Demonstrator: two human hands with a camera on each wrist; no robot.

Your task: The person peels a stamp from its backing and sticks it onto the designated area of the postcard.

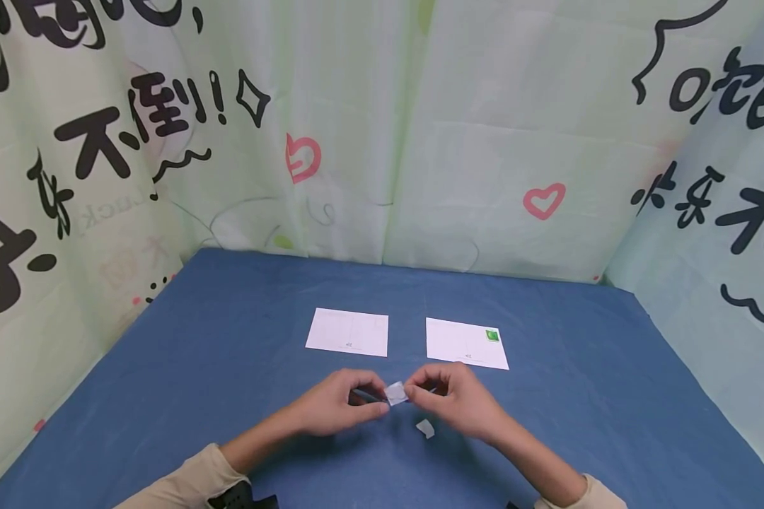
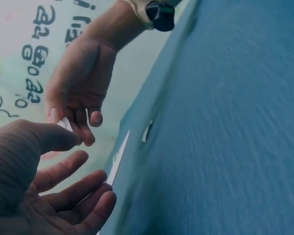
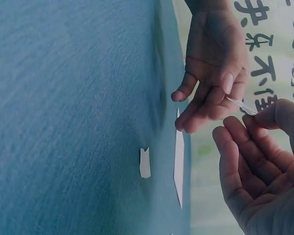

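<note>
Paper piece (image 1: pixel 396 394): between left hand (image 1: pixel 337 404) and right hand (image 1: pixel 463 404)
Left card (image 1: pixel 347 331): on table (image 1: pixel 165 396), beyond left hand
Right card (image 1: pixel 460 342): beyond right hand
Scrap (image 1: pixel 426 428): on table, before right hand

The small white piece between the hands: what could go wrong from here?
The small white piece looks thin, and the left hand and the right hand both pinch it, so uneven pulling might crease or tear it. A loose white scrap lies near the right hand and could be brushed aside. The right hand is also close to the green-marked card, so it might nudge that out of place.
</note>
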